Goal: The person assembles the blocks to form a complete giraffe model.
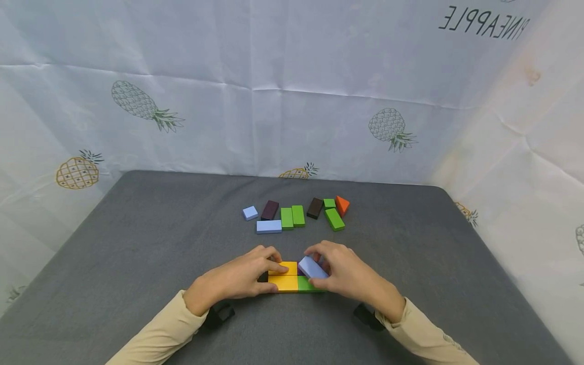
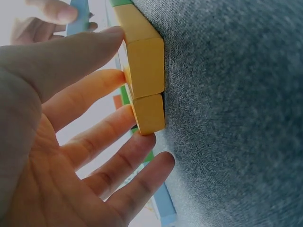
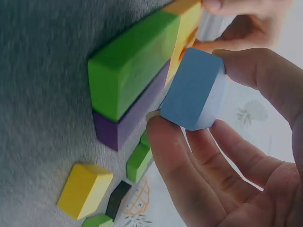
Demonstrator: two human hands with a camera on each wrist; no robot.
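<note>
the right hand (image 1: pixel 349 271) is pinching a blue block (image 1: pixel 312 267) above the laid green and purple blocks (image 1: pixel 307 285); the spread left hand (image 1: pixel 239 276) is touching two laid yellow blocks (image 1: pixel 284 284); loose blocks (image 1: pixel 298 216) are waiting beyond.

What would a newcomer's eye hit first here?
Probably the light blue block, tilted in the right hand above the green block and purple block. Next, the two bright yellow blocks side by side, with the left hand touching them. Then the mirrored "PINEAPPLE" lettering, upper right on the cloth behind the table.
</note>
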